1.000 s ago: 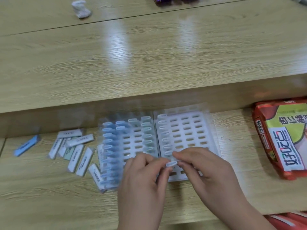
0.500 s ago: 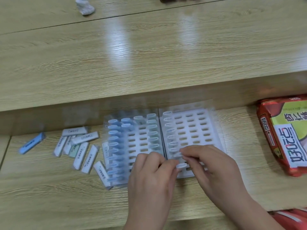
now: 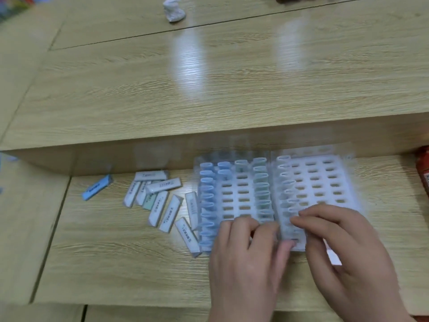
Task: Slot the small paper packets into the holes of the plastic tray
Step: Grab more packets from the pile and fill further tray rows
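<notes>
Two white plastic trays lie side by side: the left tray (image 3: 234,198) has blue and pale green packets standing in three of its columns, and the right tray (image 3: 325,182) has white packets in its leftmost column. My left hand (image 3: 243,263) and my right hand (image 3: 343,252) meet with curled fingers over the near end of that leftmost column. The packet they pinch is hidden by fingers and blur. My left thumb lies at the tray's near edge. Several loose paper packets (image 3: 162,203) lie flat to the left of the trays.
A single blue packet (image 3: 97,187) lies further left. A raised desk step (image 3: 209,145) runs right behind the trays. A crumpled white paper (image 3: 174,11) sits on the upper surface. A red snack bag (image 3: 423,173) pokes in at the right edge.
Both hands have sunk from above the right tray to its near left corner, taking the pinched packet down to the holes. The trays and loose packets lie as before.
</notes>
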Demonstrator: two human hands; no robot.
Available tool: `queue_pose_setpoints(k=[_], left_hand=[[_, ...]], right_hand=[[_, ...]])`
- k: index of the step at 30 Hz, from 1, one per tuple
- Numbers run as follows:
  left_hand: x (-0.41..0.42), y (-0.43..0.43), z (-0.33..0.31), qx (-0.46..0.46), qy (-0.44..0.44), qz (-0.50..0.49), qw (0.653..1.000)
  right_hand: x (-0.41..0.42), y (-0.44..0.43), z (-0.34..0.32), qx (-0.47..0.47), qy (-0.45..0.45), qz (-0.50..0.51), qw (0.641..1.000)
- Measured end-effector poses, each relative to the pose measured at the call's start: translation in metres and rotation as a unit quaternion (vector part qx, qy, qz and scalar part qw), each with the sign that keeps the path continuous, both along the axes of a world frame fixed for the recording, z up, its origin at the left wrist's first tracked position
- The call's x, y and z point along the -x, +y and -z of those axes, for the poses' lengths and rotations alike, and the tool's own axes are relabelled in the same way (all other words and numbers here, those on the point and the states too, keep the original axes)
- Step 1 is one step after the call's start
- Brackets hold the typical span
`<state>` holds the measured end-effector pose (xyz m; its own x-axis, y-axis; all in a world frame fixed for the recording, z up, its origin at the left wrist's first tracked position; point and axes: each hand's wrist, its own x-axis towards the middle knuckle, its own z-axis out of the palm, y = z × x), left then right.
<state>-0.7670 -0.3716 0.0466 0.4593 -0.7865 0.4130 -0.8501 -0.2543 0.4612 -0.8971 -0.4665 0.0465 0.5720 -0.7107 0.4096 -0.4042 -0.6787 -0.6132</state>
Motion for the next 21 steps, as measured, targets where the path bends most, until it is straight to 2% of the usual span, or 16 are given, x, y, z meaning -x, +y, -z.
queue_pose_setpoints(k=[3, 5, 9, 16, 21], left_hand=[[-0.035, 0.027, -0.009, 0.043, 0.06, -0.045, 0.996], [-0.067, 0.048, -0.01, 0.054, 0.125, -0.114, 0.984], [-0.13, 0.082, -0.001, -0.008, 0.216, -0.251, 0.944], [-0.207, 0.093, 0.02, -0.105, 0.208, -0.284, 0.93], [-0.233, 0.076, 0.032, -0.157, 0.18, -0.231, 0.943]], right_hand=[[-0.037, 0.024, -0.014, 0.011, 0.0, -0.025, 1.0], [-0.068, 0.046, -0.017, -0.001, 0.014, -0.061, 0.998], [-0.141, 0.089, -0.014, -0.033, 0.093, -0.094, 0.991], [-0.231, 0.103, 0.008, -0.049, 0.248, -0.027, 0.967], [-0.256, 0.077, 0.02, 0.002, 0.3, 0.017, 0.954]])
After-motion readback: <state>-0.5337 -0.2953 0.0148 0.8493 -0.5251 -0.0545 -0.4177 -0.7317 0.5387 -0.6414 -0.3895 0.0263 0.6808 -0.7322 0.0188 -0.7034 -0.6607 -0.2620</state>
